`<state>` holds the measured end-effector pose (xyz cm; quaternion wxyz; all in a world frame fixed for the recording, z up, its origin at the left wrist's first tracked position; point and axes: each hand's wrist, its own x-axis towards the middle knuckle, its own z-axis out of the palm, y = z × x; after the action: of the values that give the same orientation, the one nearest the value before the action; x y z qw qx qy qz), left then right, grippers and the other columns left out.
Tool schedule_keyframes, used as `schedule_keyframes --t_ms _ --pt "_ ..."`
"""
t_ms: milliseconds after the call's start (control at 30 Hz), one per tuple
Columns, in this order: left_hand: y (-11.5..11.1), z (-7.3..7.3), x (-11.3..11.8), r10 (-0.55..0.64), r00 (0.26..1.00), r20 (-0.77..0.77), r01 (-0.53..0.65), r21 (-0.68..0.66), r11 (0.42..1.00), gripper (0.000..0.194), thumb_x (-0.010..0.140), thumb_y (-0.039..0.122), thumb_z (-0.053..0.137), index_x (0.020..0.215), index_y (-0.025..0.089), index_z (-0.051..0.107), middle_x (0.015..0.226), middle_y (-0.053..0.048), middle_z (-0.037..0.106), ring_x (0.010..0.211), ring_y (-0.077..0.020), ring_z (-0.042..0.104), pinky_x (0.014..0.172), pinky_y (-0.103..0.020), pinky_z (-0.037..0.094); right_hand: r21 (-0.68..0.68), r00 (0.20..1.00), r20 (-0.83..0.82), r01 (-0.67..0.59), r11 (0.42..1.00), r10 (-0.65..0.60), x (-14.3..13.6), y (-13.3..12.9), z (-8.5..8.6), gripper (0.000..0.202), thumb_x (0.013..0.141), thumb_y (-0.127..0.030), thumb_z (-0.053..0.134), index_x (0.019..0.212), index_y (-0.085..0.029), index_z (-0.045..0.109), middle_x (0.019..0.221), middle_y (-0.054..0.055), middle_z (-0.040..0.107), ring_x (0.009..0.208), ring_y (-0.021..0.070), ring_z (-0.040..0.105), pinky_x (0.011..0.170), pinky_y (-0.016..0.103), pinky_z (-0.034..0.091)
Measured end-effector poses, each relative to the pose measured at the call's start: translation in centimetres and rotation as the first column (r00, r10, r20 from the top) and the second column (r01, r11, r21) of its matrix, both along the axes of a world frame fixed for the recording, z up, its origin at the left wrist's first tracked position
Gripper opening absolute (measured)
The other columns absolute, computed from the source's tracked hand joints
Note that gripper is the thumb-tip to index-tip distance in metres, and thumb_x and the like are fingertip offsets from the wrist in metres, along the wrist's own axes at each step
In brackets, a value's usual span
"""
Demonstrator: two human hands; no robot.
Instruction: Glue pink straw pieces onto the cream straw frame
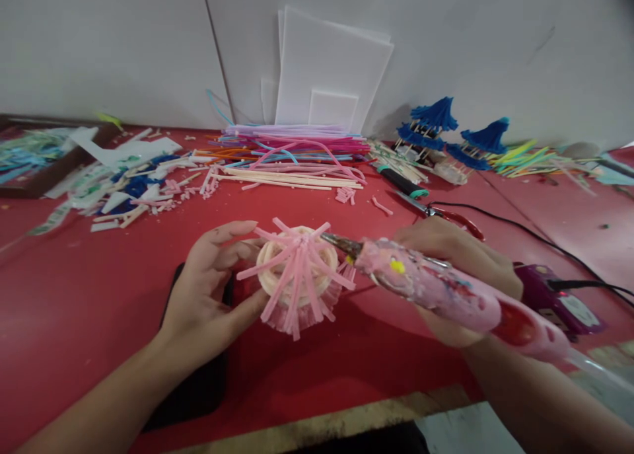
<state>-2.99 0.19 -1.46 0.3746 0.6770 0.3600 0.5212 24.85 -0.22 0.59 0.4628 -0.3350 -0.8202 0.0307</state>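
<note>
In the head view, your left hand (pixel 212 289) had its thumb and fingers closed around the left side of the pink-stripped round piece (pixel 297 275), which you held up over the near middle of the red table (pixel 376 375). Your right hand (pixel 456 269) grasped the pink glue gun (pixel 436 295), its dark nozzle close by the piece's right edge, while the blue pagoda-like models (pixel 430 123) stood at the far right, beyond the red-handled pliers (pixel 456 221)
</note>
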Motion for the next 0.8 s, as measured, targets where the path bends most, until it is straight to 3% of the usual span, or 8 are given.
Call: schedule_keyframes --t_ms 67,200,400,533,800 --pt "0.0 -0.1 0.0 0.032 0.999 0.03 -0.031 -0.02 0.999 0.055 0.072 0.005 0.071 0.12 0.028 0.055 0.08 0.003 0.071 0.08 -0.0161 0.073 0.079 -0.028 0.06 0.014 0.998 0.024 -0.057 0.998 0.057 0.5 0.0 0.2 0.018 0.095 -0.031 0.049 0.1 -0.02 0.062 0.087 0.007 0.067 0.08 0.0213 0.067 0.068 0.036 0.053" --pt "0.1 -0.2 0.0 0.096 0.993 0.075 -0.093 -0.042 0.995 0.06 0.067 0.001 0.076 0.118 0.025 0.057 0.079 0.003 0.07 0.072 -0.0131 0.07 0.073 -0.023 0.058 -0.009 0.992 0.112 -0.058 0.998 0.059 1.4 0.0 0.5 0.02 0.099 -0.032 0.046 0.097 -0.019 0.061 0.084 0.008 0.066 0.079 0.0212 0.066 0.069 0.037 0.053" --pt "0.2 -0.3 -0.2 0.075 0.989 0.126 -0.074 -0.014 0.997 0.067 0.065 -0.006 0.073 0.122 0.026 0.058 0.079 0.007 0.068 0.073 -0.0052 0.067 0.073 -0.011 0.054 0.018 0.988 0.152 -0.038 0.999 0.034 1.6 0.1 0.4 0.022 0.1 -0.028 0.039 0.092 -0.019 0.057 0.079 0.007 0.062 0.072 0.0178 0.061 0.064 0.034 0.05" --pt "0.3 -0.4 -0.2 0.079 0.988 0.129 -0.079 0.001 0.997 0.069 0.063 -0.008 0.072 0.121 0.027 0.06 0.079 0.008 0.067 0.072 -0.0035 0.065 0.071 -0.008 0.053 -0.011 0.966 0.234 -0.112 0.994 0.111 1.6 0.1 0.6 0.021 0.1 -0.026 0.038 0.091 -0.017 0.055 0.078 0.008 0.062 0.072 0.0185 0.06 0.063 0.034 0.051" --pt "0.4 -0.3 0.0 0.052 0.99 0.13 -0.056 0.031 0.998 0.067 0.063 -0.005 0.072 0.121 0.028 0.06 0.077 0.009 0.069 0.069 -0.0024 0.067 0.072 -0.006 0.054 0.018 0.985 0.163 -0.058 0.998 0.055 1.3 -0.3 0.3 0.017 0.098 -0.022 0.041 0.088 -0.019 0.054 0.074 0.005 0.058 0.068 0.0172 0.055 0.06 0.033 0.048"
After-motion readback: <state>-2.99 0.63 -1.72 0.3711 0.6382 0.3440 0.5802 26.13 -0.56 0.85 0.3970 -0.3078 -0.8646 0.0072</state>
